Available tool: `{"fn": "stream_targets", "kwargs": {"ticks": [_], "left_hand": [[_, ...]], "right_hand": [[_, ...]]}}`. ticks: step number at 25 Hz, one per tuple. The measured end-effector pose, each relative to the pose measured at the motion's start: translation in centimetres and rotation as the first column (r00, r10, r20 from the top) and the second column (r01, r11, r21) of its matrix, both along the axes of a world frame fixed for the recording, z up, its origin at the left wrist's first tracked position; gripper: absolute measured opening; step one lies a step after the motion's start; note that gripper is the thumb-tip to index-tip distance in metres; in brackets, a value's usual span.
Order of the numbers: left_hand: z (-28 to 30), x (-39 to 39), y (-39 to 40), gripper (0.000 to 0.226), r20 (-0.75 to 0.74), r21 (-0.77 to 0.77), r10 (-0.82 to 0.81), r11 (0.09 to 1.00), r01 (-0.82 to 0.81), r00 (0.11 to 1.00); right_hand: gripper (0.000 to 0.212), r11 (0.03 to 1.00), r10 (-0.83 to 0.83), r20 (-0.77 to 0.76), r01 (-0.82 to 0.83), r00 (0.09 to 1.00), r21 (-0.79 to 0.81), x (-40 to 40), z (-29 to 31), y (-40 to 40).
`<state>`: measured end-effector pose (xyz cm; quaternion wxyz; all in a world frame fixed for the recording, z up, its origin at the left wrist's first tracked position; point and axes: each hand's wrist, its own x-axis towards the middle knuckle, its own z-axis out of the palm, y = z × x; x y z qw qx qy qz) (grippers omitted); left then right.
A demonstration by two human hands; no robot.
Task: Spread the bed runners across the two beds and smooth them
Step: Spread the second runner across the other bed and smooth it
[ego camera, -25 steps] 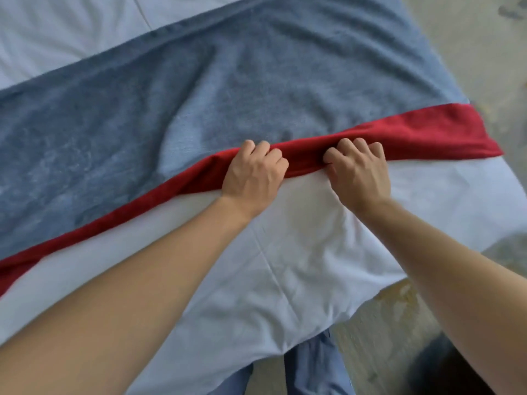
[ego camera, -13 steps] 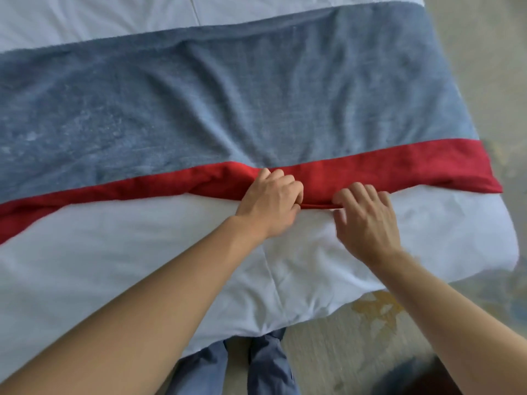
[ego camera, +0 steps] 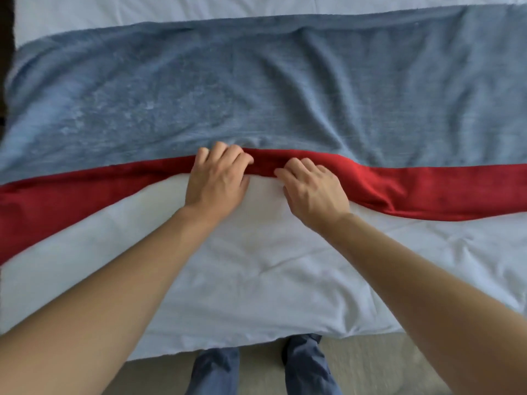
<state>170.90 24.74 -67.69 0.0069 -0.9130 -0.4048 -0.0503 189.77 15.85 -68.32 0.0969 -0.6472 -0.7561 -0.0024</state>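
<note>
My left hand [ego camera: 217, 182] and right hand [ego camera: 313, 192] sit side by side on the near edge of the runner [ego camera: 256, 89], a blue cloth with a red band [ego camera: 427, 192] along the side closest to me. It lies across the bed [ego camera: 256, 280] from nine o'clock to three o'clock, over the white sheet. Left fingers [ego camera: 225, 155] are curled together over the band's upper seam, at about twelve o'clock from my wrist; they seem to pinch the cloth, though I cannot see underneath. Right fingers [ego camera: 302, 166] are bent and close together, tips pressed into the band, not clearly gripping it.

The band humps toward twelve o'clock where my hands are, and sags toward six o'clock at both ends, so the edge runs wavy rather than straight. Creases fan out in the blue from the hump toward one and two o'clock.

The risk, as I judge it: push farther toward twelve and I bunch more folds into the blue. Pull back too hard at the middle only and the edge bows the other way. Sliding pressed fingertips could also drag the sheet beneath and wrinkle it.
</note>
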Motion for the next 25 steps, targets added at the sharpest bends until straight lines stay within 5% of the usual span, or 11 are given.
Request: {"fn": "stream_targets", "kwargs": {"ticks": [8,10,13,16,18,20,22,25], "left_hand": [[-0.7,0.5,5.0,0.010,-0.028,-0.001,-0.163,0.987,0.163,0.986],[0.0,0.4,5.3,0.014,0.008,-0.205,-0.141,0.969,0.140,0.990],[2.2,-0.3,5.2,0.014,0.011,-0.571,-0.166,0.808,0.143,0.986],[3.1,-0.8,4.8,0.010,-0.049,-0.710,-0.161,0.699,0.079,0.986],[2.3,-0.9,4.5,0.008,-0.014,-0.568,-0.108,0.819,0.080,0.994],[1.5,-1.2,3.9,0.007,0.070,-0.257,-0.026,0.966,0.043,0.997],[0.7,-2.0,2.7,0.016,0.133,-0.068,-0.009,0.998,0.018,0.991],[-0.5,-3.2,0.6,0.019,0.211,-0.047,-0.070,0.996,0.082,0.975]], "right_hand": [[0.007,0.992,-0.125,0.128,0.123,0.984,0.022,-1.5,-0.7,4.5],[0.006,0.991,-0.129,0.065,0.131,0.989,-0.029,-1.6,0.2,4.2],[0.009,0.974,-0.079,-0.055,0.065,0.995,-0.218,-2.3,1.9,2.3],[0.011,0.926,-0.101,-0.083,0.063,0.991,-0.373,-2.7,2.7,1.2],[0.007,0.961,-0.145,-0.050,0.129,0.988,-0.246,-2.5,3.1,1.0],[0.009,0.986,-0.155,-0.037,0.153,0.987,-0.061,-2.5,3.3,0.5],[0.015,0.998,-0.062,-0.022,0.062,0.998,0.009,-3.0,2.8,-0.5],[0.018,0.998,-0.044,0.075,0.048,0.996,-0.046,-2.9,1.5,-1.4]]}}
